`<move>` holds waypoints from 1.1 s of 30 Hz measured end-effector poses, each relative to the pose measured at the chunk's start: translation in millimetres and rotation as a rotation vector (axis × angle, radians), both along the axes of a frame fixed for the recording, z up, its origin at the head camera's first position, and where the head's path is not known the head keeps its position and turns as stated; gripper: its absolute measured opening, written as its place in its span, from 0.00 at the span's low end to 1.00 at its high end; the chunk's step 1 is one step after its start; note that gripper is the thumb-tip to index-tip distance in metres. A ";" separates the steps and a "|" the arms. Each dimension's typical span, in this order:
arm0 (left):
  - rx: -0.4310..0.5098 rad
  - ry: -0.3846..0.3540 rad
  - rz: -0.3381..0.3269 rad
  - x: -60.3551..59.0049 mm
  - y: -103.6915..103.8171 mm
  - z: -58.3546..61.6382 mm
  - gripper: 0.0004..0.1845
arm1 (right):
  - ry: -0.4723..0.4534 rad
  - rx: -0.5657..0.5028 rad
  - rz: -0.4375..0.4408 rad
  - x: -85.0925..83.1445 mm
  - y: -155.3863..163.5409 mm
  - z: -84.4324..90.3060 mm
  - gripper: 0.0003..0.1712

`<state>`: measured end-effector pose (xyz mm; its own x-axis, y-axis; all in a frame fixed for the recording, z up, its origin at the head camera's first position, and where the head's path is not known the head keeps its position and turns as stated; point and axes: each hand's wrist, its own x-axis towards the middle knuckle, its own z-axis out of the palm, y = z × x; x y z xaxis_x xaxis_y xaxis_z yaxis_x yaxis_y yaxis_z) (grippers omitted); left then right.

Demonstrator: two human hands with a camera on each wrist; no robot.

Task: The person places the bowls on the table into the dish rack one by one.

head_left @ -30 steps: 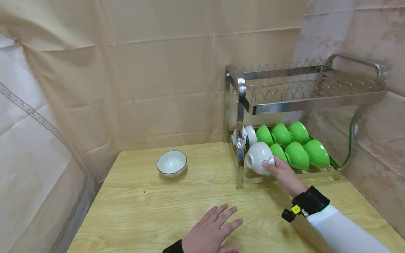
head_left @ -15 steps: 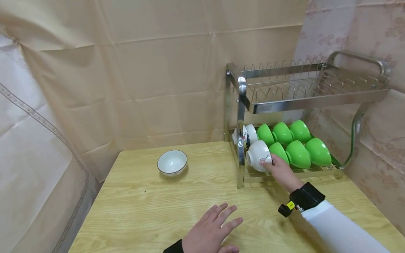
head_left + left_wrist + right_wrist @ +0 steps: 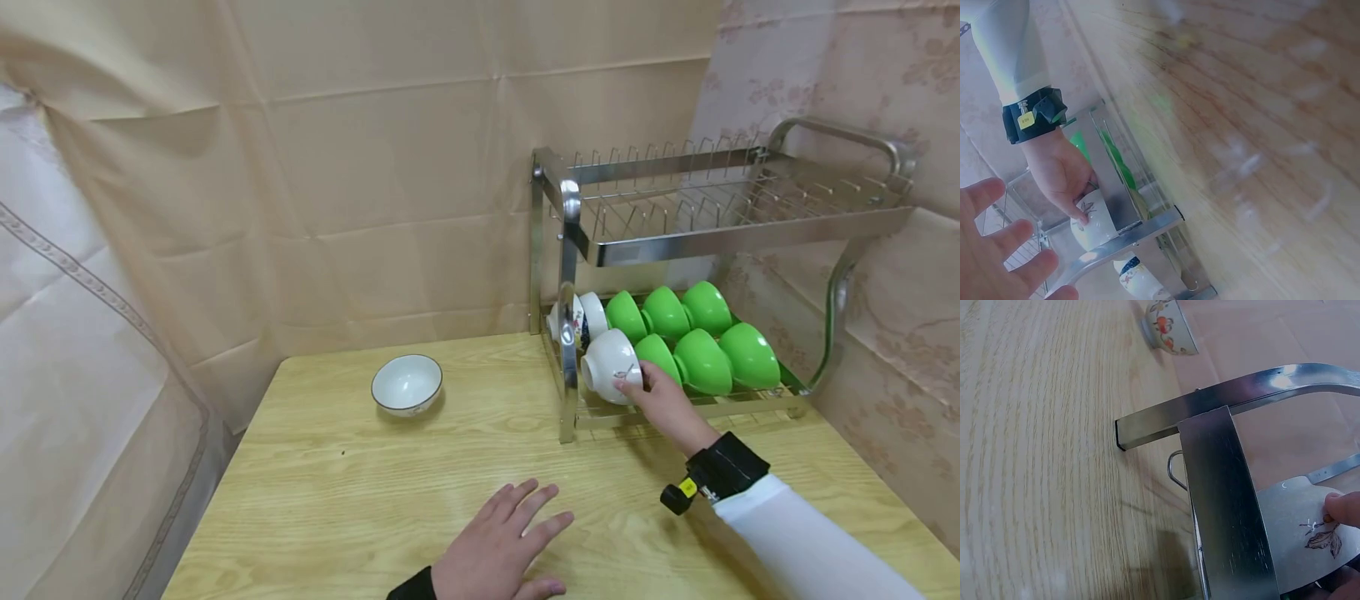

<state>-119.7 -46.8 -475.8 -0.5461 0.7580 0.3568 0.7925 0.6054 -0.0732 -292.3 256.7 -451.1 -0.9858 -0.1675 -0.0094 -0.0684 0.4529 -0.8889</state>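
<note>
Right hand [image 3: 662, 402] has its fingertips [image 3: 1342, 506] curled onto the white bowl [image 3: 611, 365], which lies on its side at the front left of the dish rack [image 3: 738, 235]'s lower tier, touching a green bowl [image 3: 656, 357]. It's glazed ceramic, so probably slick, hefty and chippable; I'd pinch the rim. Left hand [image 3: 501, 548] rests flat on the table [image 3: 337, 483], fingers spread.

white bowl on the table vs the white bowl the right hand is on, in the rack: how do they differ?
Pose: the table bowl stands upright, mouth up; the rack bowl lies on its side, mouth facing left.
Place: the table bowl sits alone on the wooden table; the rack bowl is on the lower tier of the dish rack, next to green bowls.
Contact: nothing touches the table bowl; the right hand holds the rack bowl.
Both are white with painted decoration.
</note>
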 end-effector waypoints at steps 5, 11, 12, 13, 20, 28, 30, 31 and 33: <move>0.005 0.005 -0.003 0.8 0.8 -0.8 0.35 | 0.003 -0.003 -0.006 4.6 1.0 3.0 0.41; 0.011 0.009 -0.004 0.4 -0.1 -1.5 0.35 | 0.021 -0.039 -0.012 15.2 3.3 5.6 0.42; 0.015 0.015 -0.002 0.1 -0.5 -1.8 0.35 | 0.030 -0.051 -0.011 17.0 3.6 5.9 0.42; 0.020 0.023 -0.001 -0.4 -1.0 -1.8 0.35 | 0.038 -0.067 -0.011 18.6 4.1 5.8 0.42; 0.081 -0.005 0.057 -3.0 -6.9 2.7 0.37 | 0.089 -0.114 -0.072 41.8 10.8 15.4 0.42; 0.098 -0.092 0.207 -6.6 -25.4 13.1 0.35 | 0.196 0.199 -0.040 88.8 9.4 32.0 0.43; 0.102 -0.116 0.237 -7.7 -30.0 14.8 0.35 | 0.254 0.303 -0.007 98.5 5.7 30.8 0.44; 0.104 -0.130 0.250 -8.1 -32.0 15.6 0.35 | 0.286 0.347 0.014 102.9 3.8 29.2 0.45; 0.103 -0.156 0.269 -8.9 -35.1 16.0 0.36 | 0.364 0.417 0.055 111.6 -0.2 25.6 0.47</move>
<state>-128.6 -82.0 -459.8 -0.7760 0.5433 0.3205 0.6000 0.7925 0.1094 -180.6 256.5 -425.4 -0.9277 -0.2735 0.2540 -0.3711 0.7487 -0.5492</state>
